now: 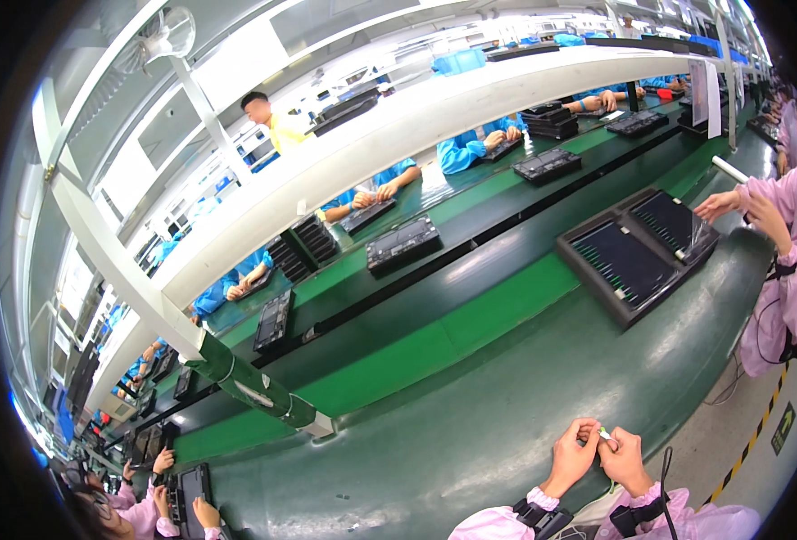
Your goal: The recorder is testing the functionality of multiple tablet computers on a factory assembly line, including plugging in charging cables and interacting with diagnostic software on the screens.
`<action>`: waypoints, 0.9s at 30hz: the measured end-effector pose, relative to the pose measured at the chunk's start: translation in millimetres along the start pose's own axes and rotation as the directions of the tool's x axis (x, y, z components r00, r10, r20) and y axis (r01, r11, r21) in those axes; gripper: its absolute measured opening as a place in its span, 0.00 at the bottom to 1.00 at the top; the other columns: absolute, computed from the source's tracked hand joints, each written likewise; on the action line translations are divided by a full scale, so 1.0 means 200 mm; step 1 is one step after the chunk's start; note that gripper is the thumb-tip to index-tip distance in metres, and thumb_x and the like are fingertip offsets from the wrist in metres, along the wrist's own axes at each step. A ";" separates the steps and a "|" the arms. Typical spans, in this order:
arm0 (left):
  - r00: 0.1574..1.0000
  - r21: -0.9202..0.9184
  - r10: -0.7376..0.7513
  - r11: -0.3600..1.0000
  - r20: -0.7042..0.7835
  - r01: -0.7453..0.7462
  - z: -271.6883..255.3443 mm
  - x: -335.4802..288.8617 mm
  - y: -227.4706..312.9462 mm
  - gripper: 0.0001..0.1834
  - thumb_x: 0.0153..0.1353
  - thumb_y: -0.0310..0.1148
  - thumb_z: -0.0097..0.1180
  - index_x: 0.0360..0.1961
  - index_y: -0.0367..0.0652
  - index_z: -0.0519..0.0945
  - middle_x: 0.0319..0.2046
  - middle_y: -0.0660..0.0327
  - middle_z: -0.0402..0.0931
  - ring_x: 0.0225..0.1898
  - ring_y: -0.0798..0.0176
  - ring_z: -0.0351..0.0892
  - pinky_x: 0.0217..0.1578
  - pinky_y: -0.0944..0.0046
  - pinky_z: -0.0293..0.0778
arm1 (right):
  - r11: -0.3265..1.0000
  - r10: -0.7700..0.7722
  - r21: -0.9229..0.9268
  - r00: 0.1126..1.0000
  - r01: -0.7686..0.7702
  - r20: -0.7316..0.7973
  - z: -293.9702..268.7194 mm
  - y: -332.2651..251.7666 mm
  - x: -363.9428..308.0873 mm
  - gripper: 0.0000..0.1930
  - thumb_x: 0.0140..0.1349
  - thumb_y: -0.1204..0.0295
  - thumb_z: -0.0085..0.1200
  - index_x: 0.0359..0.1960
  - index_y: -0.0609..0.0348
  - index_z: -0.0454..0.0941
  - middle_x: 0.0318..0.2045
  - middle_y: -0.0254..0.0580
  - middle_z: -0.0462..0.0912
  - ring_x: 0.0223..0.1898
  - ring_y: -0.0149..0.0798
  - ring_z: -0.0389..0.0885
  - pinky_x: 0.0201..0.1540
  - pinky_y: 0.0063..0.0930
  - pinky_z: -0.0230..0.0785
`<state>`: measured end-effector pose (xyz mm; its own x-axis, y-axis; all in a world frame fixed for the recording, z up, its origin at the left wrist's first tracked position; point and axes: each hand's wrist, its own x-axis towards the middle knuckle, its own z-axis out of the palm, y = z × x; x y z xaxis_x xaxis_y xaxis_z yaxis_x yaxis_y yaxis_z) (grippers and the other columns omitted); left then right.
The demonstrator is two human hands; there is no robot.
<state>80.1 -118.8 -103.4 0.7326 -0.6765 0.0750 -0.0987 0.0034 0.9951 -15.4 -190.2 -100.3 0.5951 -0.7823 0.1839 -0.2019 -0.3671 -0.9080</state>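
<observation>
My left hand [573, 457] and my right hand [624, 459] meet low in the picture, just over the near edge of the green bench [398, 450]. Between the thumb and fingers of my right hand is a small white-and-green piece [605, 434], too small to name. Against it, the fingertips of my left hand are pinched together; what they grip, if anything, is hidden. Both wrists wear dark bands over pink sleeves. A thin pale strand [607, 492] hangs below my hands.
A black tray [615, 270] with dark panels lies right of centre, beside a co-worker's hands [723, 205]. A white post [128, 261] with a green-wrapped base [254, 387] stands at left. Dark device housings [403, 245] line the conveyor; co-workers in blue sit beyond.
</observation>
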 end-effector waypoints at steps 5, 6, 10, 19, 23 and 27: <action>0.999 0.027 -0.006 1.000 -0.034 0.007 0.00 0.00 -0.03 0.08 0.57 0.26 0.55 0.37 0.35 0.75 0.31 0.60 0.78 0.32 0.71 0.76 0.36 0.71 0.73 | 0.998 0.031 0.050 0.999 -0.032 0.004 0.00 0.01 -0.02 0.14 0.46 0.78 0.52 0.12 0.62 0.59 0.07 0.44 0.62 0.12 0.25 0.59 0.14 0.28 0.55; 0.998 0.027 0.004 1.000 -0.066 -0.002 0.00 0.00 -0.04 0.08 0.57 0.26 0.56 0.37 0.35 0.75 0.30 0.61 0.78 0.31 0.72 0.76 0.35 0.71 0.73 | 0.999 0.028 0.035 1.000 -0.029 0.008 0.00 0.00 -0.02 0.14 0.46 0.78 0.52 0.12 0.62 0.59 0.07 0.44 0.63 0.12 0.26 0.59 0.15 0.27 0.55; 0.985 0.016 0.008 1.000 -0.170 -0.005 -0.03 0.03 -0.07 0.09 0.58 0.27 0.56 0.38 0.35 0.73 0.29 0.61 0.76 0.30 0.73 0.74 0.33 0.73 0.72 | 0.996 0.049 0.067 0.999 -0.050 0.021 0.00 -0.02 -0.03 0.14 0.47 0.77 0.52 0.12 0.62 0.60 0.08 0.44 0.62 0.12 0.27 0.59 0.15 0.27 0.56; 0.919 0.347 0.192 0.936 -0.346 -0.065 0.08 0.51 0.11 0.33 0.58 0.40 0.55 0.55 0.26 0.59 0.50 0.37 0.66 0.53 0.43 0.66 0.52 0.54 0.64 | 0.955 0.058 0.296 0.989 -0.016 -0.135 -0.04 0.04 -0.05 0.17 0.51 0.78 0.53 0.13 0.59 0.57 0.08 0.32 0.58 0.15 0.21 0.55 0.15 0.23 0.50; 0.960 0.405 0.084 0.914 -0.268 0.034 0.23 0.80 0.13 0.36 0.61 0.46 0.49 0.57 0.24 0.56 0.55 0.35 0.61 0.57 0.39 0.62 0.58 0.52 0.57 | 0.930 0.100 0.362 0.903 0.065 -0.418 -0.15 0.08 -0.02 0.19 0.55 0.79 0.52 0.14 0.56 0.54 0.10 0.26 0.56 0.16 0.19 0.52 0.15 0.22 0.45; 0.931 0.474 0.133 0.879 -0.340 0.048 0.21 0.97 0.06 0.26 0.61 0.41 0.47 0.49 0.26 0.69 0.40 0.40 0.75 0.44 0.43 0.76 0.47 0.54 0.69 | 0.920 0.170 0.386 0.827 0.061 -0.536 -0.25 0.09 0.08 0.20 0.57 0.78 0.53 0.14 0.56 0.54 0.12 0.25 0.57 0.17 0.19 0.51 0.16 0.20 0.44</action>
<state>193.1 -280.5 -79.0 0.8977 -0.3794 0.2238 -0.3713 -0.3784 0.8479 -49.3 -234.1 -95.0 0.0407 -0.9790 0.1996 0.1508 -0.1915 -0.9698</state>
